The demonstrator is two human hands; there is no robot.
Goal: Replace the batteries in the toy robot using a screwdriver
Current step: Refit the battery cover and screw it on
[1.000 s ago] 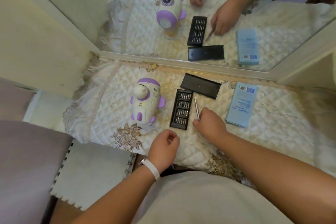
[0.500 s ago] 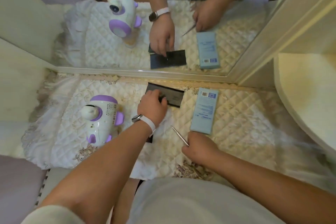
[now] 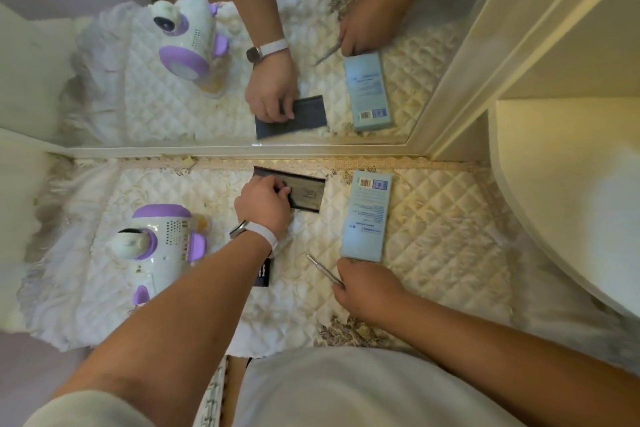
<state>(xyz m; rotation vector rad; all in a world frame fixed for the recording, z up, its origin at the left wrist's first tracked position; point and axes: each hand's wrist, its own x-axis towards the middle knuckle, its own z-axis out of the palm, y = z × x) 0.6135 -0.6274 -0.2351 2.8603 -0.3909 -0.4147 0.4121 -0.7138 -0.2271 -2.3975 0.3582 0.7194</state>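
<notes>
The white and purple toy robot (image 3: 157,246) lies on its side at the left of the quilted cloth. My left hand (image 3: 265,204) grips the black lid (image 3: 304,193) of the bit case near the mirror. The black bit tray (image 3: 262,273) is mostly hidden under my left forearm. My right hand (image 3: 363,288) holds a thin silver screwdriver (image 3: 320,267), its tip pointing up and left. A pale blue battery box (image 3: 367,215) lies flat just beyond my right hand.
A mirror (image 3: 242,45) stands along the back edge of the table and reflects the toy, the hands and the boxes. A cream shelf unit (image 3: 568,204) rises at the right. The quilted cloth (image 3: 443,236) covers the tabletop.
My left hand reached from the table's front edge to the black lid and took hold of it. My right hand drew back toward me with the screwdriver. The view shifted right.
</notes>
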